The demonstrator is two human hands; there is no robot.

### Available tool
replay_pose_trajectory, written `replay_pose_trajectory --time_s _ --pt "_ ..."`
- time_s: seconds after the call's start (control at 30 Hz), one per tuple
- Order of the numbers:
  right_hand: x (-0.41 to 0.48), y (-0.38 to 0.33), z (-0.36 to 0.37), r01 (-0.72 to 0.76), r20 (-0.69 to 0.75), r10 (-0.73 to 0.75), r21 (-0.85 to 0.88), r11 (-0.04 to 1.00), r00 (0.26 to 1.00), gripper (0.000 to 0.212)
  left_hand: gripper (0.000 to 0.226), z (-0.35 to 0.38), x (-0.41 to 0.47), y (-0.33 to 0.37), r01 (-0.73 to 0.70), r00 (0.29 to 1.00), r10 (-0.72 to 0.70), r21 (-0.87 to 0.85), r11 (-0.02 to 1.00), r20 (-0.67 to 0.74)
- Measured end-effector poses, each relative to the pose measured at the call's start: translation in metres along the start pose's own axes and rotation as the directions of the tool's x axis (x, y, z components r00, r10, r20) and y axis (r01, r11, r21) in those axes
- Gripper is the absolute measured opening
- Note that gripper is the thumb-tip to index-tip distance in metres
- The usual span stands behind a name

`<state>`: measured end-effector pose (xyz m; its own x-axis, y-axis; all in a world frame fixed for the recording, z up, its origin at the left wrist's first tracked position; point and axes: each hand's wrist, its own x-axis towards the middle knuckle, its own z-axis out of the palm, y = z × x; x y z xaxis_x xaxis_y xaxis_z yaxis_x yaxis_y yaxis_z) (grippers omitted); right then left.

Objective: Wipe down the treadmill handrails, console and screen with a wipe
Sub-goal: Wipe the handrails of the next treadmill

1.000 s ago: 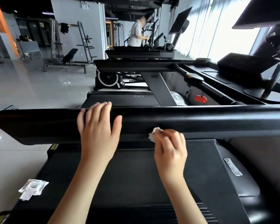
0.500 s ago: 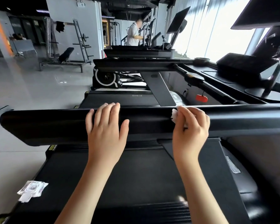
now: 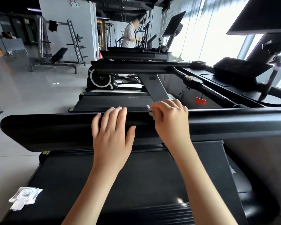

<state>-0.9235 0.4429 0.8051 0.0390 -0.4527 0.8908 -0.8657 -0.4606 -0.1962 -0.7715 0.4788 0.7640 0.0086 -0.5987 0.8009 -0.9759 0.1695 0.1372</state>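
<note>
Pinching the wipe [image 3: 148, 107], the right hand [image 3: 170, 118] has slid along the handrail [image 3: 55, 127] toward the flat-fingered left hand [image 3: 113, 137].

Bright daylight from windows [image 3: 206, 30] at right, overexposed; wide-angle edge bending; sharp foreground, soft background.

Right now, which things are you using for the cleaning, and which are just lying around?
For the job: wipe, pinched in the right hand; black handrail, under the resting left hand.

Just lying about: white wrapper beside the treadmill belt; red clip beyond the handrail; weight bench far behind.
</note>
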Motion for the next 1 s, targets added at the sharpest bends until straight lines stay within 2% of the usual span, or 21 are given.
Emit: replay_pose_trajectory --time_s 0.07,0.23,0.3,0.37,0.43,0.5,0.57,0.63,0.73,0.8,0.93,1.0 --pt "-0.001 0.004 -0.006 0.029 0.027 -0.028 -0.013 1.000 0.999 0.027 0.049 0.000 0.000 -0.001 -0.008 1.000 0.008 -0.006 1.000 -0.002" --pt "0.014 0.000 -0.004 -0.114 0.053 0.120 -0.107 0.988 0.991 0.043 0.049 -0.001 0.002 -0.003 -0.022 1.000 0.022 -0.022 1.000 -0.001" --pt "0.006 -0.015 0.002 -0.052 0.055 0.054 -0.048 0.997 0.997 0.038 0.049 -0.002 0.001 -0.004 -0.027 1.000 0.027 -0.022 0.999 0.003" --pt "-0.010 -0.020 0.000 0.067 0.009 -0.067 -0.009 0.998 0.998 0.023 0.050 -0.003 0.003 -0.007 -0.043 0.999 0.043 -0.025 0.999 0.011" --pt "-0.020 -0.007 -0.005 0.099 -0.048 -0.102 -0.049 0.994 0.994 0.016 0.050 -0.005 0.005 -0.011 -0.072 0.997 0.073 -0.045 0.996 0.021" --pt "-0.019 0.005 -0.007 0.008 -0.133 -0.021 -0.096 0.995 0.991 0.014 0.051 -0.008 0.007 -0.018 -0.062 0.998 0.064 -0.064 0.996 0.018" --pt "-0.019 0.006 -0.002 -0.086 -0.193 0.070 -0.072 0.994 0.979 0.015 0.054 -0.010 0.007 -0.024 -0.008 1.000 0.009 -0.047 0.999 0.021" --pt "-0.026 -0.005 0.004 -0.079 -0.205 0.070 -0.040 0.996 0.976 0.012 0.055 -0.010 0.005 -0.028 0.003 1.000 -0.002 -0.018 1.000 0.027" --pt "-0.051 -0.022 0.009 -0.033 -0.178 0.030 -0.015 0.999 0.983 0.024 0.053 -0.009 0.004 -0.029 -0.017 1.000 0.017 -0.001 1.000 0.026" --pt "-0.058 -0.019 0.006 -0.065 -0.203 0.060 -0.014 0.998 0.977 0.026 0.052 -0.009 0.004 -0.030 -0.028 0.999 0.028 -0.001 1.000 0.025" --pt "-0.055 -0.003 -0.001 -0.233 -0.377 0.210 -0.016 0.972 0.902 0.021 0.052 -0.008 0.004 -0.032 -0.046 0.998 0.046 -0.008 0.999 0.032" --pt "-0.064 -0.014 0.006 -0.279 -0.411 0.264 0.023 0.960 0.873 0.019 0.052 -0.008 0.003 -0.033 -0.045 0.999 0.045 -0.014 0.999 0.022"
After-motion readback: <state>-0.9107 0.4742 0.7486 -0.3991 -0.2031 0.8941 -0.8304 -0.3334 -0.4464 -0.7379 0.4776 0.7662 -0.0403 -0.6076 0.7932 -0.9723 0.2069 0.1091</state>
